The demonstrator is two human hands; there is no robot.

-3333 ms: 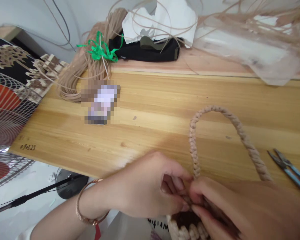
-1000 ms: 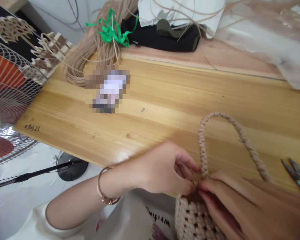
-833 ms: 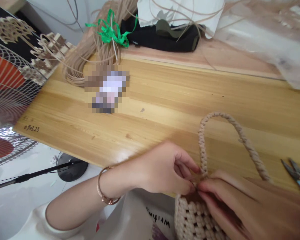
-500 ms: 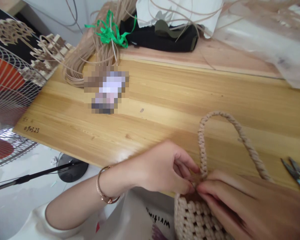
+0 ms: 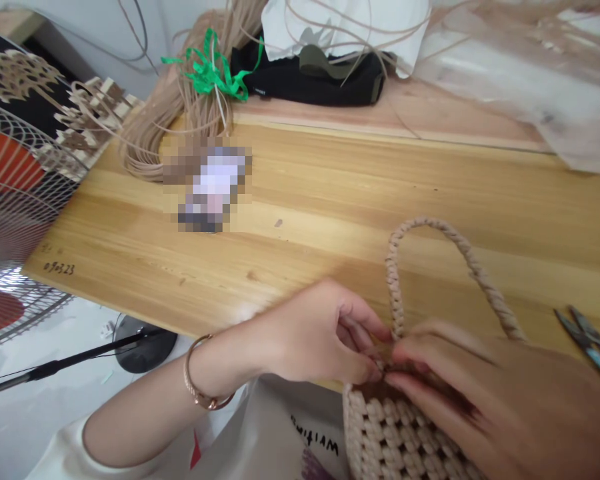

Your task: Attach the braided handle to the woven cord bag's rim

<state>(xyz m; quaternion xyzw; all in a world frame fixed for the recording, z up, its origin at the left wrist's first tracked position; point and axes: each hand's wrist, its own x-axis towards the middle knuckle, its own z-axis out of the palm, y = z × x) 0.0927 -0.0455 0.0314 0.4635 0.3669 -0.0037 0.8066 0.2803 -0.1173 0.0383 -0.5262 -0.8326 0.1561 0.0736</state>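
Observation:
A beige woven bag (image 5: 387,433) with an openwork pattern is at the table's near edge, close to my body. Its braided handle (image 5: 473,257) arches up over the tabletop. My left hand (image 5: 320,333) pinches the bag's upper rim near the handle's base, thumb and fingers closed. Right beside it, the fingertips of my right hand (image 5: 485,387) meet at the same spot, also pinched. What lies between the fingertips, possibly a strand, is too small to make out. My right hand covers part of the rim and the handle's other end.
Pliers (image 5: 587,340) with blue handles lie at the right on the wooden table (image 5: 305,180). A blurred phone (image 5: 215,183) and a bundle of beige cord (image 5: 145,140) with green ties lie further left. A black pouch (image 5: 310,80) is behind. A fan (image 5: 15,220) stands left.
The view has shifted slightly, so the table things appear a little further left. My right hand has turned slightly at the rim; both hands stay pinched there.

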